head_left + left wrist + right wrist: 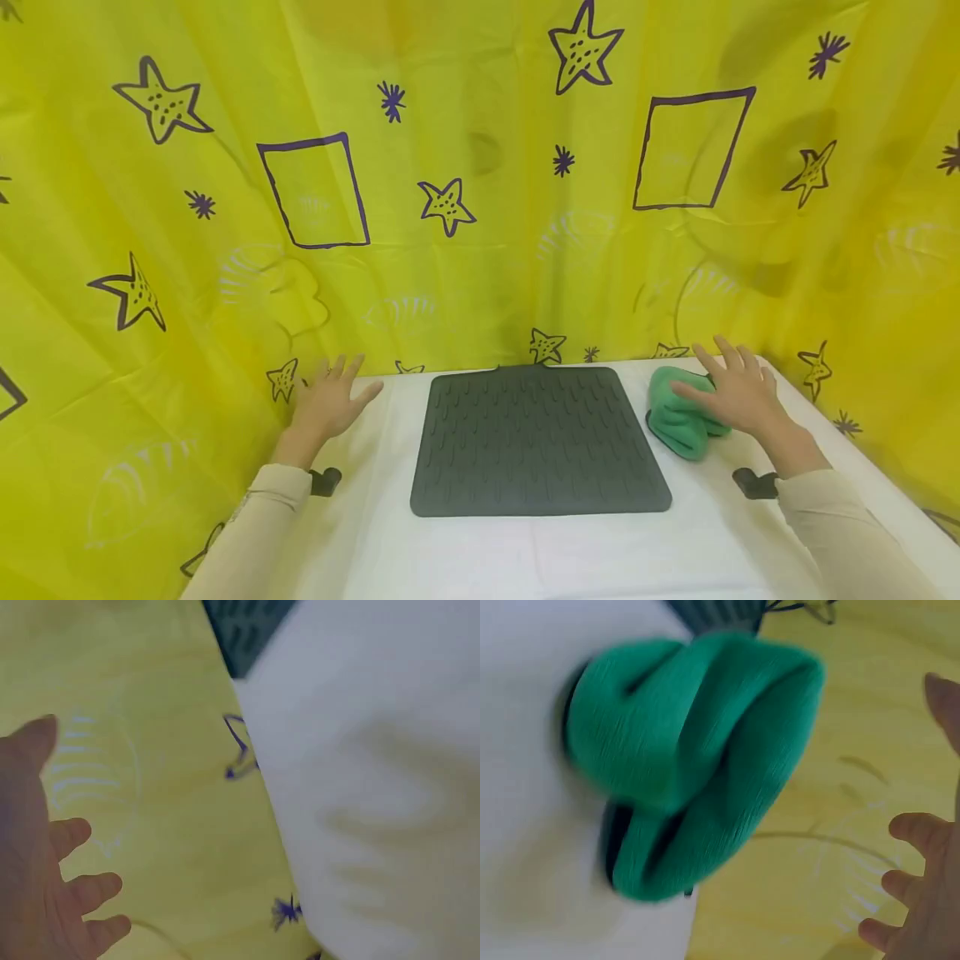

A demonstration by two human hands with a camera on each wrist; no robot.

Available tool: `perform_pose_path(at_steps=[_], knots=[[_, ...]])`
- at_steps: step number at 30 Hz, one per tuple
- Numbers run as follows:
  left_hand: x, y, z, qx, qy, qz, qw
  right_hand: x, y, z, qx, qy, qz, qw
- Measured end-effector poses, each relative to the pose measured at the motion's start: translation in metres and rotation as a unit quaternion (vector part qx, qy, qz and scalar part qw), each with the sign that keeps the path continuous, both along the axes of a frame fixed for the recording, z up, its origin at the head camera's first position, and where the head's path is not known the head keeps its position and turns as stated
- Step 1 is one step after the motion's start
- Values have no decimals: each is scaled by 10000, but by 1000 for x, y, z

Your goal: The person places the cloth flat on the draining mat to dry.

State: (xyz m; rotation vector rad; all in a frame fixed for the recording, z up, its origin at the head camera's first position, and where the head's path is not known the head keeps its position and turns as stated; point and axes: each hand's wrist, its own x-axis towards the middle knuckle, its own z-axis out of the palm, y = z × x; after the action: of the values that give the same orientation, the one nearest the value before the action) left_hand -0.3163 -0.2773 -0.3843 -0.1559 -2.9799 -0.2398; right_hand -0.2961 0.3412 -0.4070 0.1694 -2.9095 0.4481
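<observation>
A crumpled green cloth (682,414) lies on the white table, to the right of a dark grey ridged mat (540,446). My right hand (738,392), fingers spread, hovers over the cloth's right side in the head view. The right wrist view shows the folded cloth (697,757) apart from the right hand (922,892), with a gap between them. To the left of the mat my left hand (327,404) is held up with its fingers spread, holding nothing. In the left wrist view the left hand (60,862) touches nothing.
The white table (480,554) ends at the back against a yellow curtain (495,283) printed with purple stars and squares. This curtain also hangs along the left and right sides. Dark bands with small black pieces (325,482) sit at both wrists.
</observation>
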Motion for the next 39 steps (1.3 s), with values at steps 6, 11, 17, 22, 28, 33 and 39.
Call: perform_pose_path(at_steps=[6, 11, 17, 22, 28, 33, 39], knots=[[5, 28, -25, 1200, 1214, -60, 9853, 6, -23, -9, -829, -27, -101, 9965], [5, 49, -56, 2237, 1777, 152, 9582, 3, -30, -25, -1280, 126, -275, 9913], [2, 66, -90, 2687, 1184, 362, 9552, -3, -27, -51, -1673, 41, -665, 9837], [2, 68, -106, 2737, 495, 415, 9596, -7, -29, -72, -1852, -446, -702, 9792], [3, 63, -112, 2634, 307, 84, 9642, -7, -33, -87, -1641, -567, -569, 9832], [3, 64, -115, 2935, 237, 217, 9554, -8, -32, -94, -1481, -332, -505, 9871], [1, 70, -116, 3106, 73, 17, 9505, -9, -29, -95, -1437, -210, -597, 9876]])
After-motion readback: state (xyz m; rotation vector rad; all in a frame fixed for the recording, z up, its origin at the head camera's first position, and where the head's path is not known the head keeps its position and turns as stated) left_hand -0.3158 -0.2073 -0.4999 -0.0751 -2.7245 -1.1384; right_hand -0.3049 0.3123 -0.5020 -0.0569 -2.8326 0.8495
